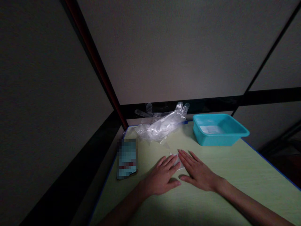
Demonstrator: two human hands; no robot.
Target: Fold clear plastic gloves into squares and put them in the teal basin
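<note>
My left hand (162, 176) lies palm down on the table with its fingers stretched out. Beside it, my right hand (199, 171) is also flat, its fingers pointing away from me and the thumb spread. Both sets of fingertips press on a small piece of clear plastic film (180, 165), partly hidden under them; I cannot tell whether it is a folded glove or a packet. Behind the hands is a loose pile of clear disposable plastic gloves (162, 127), some fingers sticking up against the wall.
A turquoise plastic basin (218, 140) stands at the back right, with a whitish flat piece (211, 129) inside. On the left edge lies a blurred rectangular object (127, 158). The pale green table (251, 175) has blue edging and meets a wall at the back.
</note>
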